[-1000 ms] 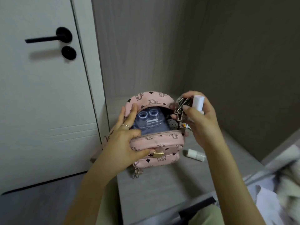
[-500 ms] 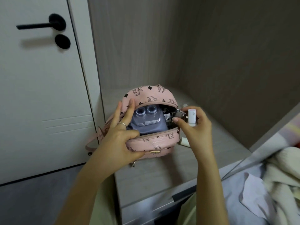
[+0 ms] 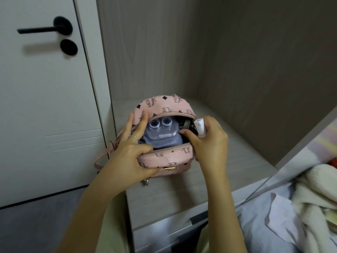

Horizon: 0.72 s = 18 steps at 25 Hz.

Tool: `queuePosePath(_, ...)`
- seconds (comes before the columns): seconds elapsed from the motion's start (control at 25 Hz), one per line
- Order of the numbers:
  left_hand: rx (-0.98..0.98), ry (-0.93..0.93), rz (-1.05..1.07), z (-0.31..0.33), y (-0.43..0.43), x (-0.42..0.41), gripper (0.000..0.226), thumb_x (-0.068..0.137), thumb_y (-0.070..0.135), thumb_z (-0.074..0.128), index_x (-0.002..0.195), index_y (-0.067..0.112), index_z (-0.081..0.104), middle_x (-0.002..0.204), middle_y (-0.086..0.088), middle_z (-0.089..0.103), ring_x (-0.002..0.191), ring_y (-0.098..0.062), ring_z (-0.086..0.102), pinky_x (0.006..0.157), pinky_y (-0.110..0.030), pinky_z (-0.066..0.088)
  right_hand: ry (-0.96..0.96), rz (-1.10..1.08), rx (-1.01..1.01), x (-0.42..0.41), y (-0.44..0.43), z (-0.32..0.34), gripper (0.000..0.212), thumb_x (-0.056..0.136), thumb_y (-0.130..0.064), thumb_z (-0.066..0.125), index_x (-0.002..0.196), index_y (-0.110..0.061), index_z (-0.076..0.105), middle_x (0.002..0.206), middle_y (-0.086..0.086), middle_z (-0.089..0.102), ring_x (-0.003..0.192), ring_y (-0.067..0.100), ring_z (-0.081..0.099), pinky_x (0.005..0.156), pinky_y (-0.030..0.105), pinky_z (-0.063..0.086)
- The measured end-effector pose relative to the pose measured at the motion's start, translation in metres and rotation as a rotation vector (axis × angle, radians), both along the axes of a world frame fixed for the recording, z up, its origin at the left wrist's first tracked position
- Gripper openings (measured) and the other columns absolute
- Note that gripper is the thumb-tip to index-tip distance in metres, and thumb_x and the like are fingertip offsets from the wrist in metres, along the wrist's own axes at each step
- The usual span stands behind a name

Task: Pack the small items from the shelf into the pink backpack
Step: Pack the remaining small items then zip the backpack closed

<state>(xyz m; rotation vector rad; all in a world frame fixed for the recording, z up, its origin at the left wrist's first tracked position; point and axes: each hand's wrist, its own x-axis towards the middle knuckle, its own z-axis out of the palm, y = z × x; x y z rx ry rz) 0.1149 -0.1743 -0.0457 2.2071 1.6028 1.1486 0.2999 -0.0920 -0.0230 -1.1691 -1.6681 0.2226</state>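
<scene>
Pink backpack (image 3: 165,108) sits upright on the grey shelf (image 3: 173,196), dead centre of frame, main zip open, top flap tipped back toward 12 o'clock. Front wall is pulled toward 6 o'clock, so the mouth gapes.

Inside: a clear case (image 3: 160,129) with two round cups on top fills most of the opening and lies on something blue-grey. Dark clutter sits at the 3 o'clock side of the opening, too dim to identify.

Left hand (image 3: 127,157) comes in from 7 o'clock. Its thumb is hooked over the front rim and its lower fingers are curled on the front pocket, so it grips the front wall. Index and middle fingers are straight, splayed against the flap edge. A thin ring (image 3: 134,137) sits on one finger.

Right hand (image 3: 212,143) is at the backpack's 3 o'clock edge, fingers curled round a white tube (image 3: 199,126) whose cap end points up toward 11 o'clock. Its index fingertip reaches into the opening, touching a metal ring (image 3: 187,124) at the rim. Can't tell whether that ring is gripped or just pushed.

A pink strap (image 3: 102,158) loops out at the backpack's 8 o'clock.

Surroundings: white door (image 3: 45,110) at 9 o'clock with a black handle (image 3: 43,30) at 10 o'clock. Wood-grain walls run from 12 to 3 o'clock. Rumpled bedding (image 3: 300,207) lies at 4 o'clock.
</scene>
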Motion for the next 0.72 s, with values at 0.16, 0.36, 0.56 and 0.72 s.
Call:
queuePosePath(0.16, -0.004, -0.018, -0.020, 0.001, -0.001, 0.002, 0.020, 0.062, 0.041, 0.070, 0.063, 0.039, 0.050, 0.156, 0.017, 0.000, 0.144, -0.011, -0.014, 0.108, -0.022, 0.009, -0.168, 0.056, -0.006, 0.014, 0.001, 0.011, 0.030, 0.068, -0.027, 0.080, 0.069, -0.021, 0.050, 0.072, -0.009, 0.051, 0.065, 0.012, 0.047, 0.056, 0.030, 0.033)
queuePosePath(0.36, -0.030, -0.023, 0.003, 0.004, 0.000, 0.001, 0.016, 0.061, 0.042, 0.069, 0.064, 0.037, 0.054, 0.155, 0.018, -0.001, 0.144, -0.009, -0.015, 0.110, -0.032, 0.014, -0.264, 0.098, -0.091, 0.010, 0.004, 0.018, 0.037, 0.066, -0.037, 0.080, 0.068, -0.021, 0.047, 0.067, -0.008, 0.051, 0.064, 0.011, 0.042, 0.055, 0.031, 0.028)
queuePosePath(0.56, -0.031, -0.027, 0.015, 0.005, 0.001, 0.001, 0.019, 0.062, 0.044, 0.069, 0.063, 0.030, 0.055, 0.157, 0.012, 0.001, 0.144, -0.011, -0.014, 0.112, -0.035, 0.012, -0.037, 0.232, -0.232, 0.024, 0.002, 0.010, 0.016, 0.072, -0.022, 0.079, 0.084, -0.023, 0.068, 0.086, -0.007, 0.066, 0.081, 0.009, 0.060, 0.072, 0.028, 0.046)
queuePosePath(0.72, -0.029, -0.035, -0.011, 0.005, 0.002, 0.001, 0.023, 0.062, 0.045, 0.068, 0.063, 0.042, 0.046, 0.156, 0.014, 0.001, 0.144, -0.011, -0.014, 0.111, -0.034, 0.013, -0.317, 0.079, -0.224, 0.012, 0.007, 0.021, 0.021, 0.070, -0.028, 0.077, 0.077, -0.024, 0.057, 0.071, -0.013, 0.054, 0.073, 0.012, 0.048, 0.060, 0.026, 0.027)
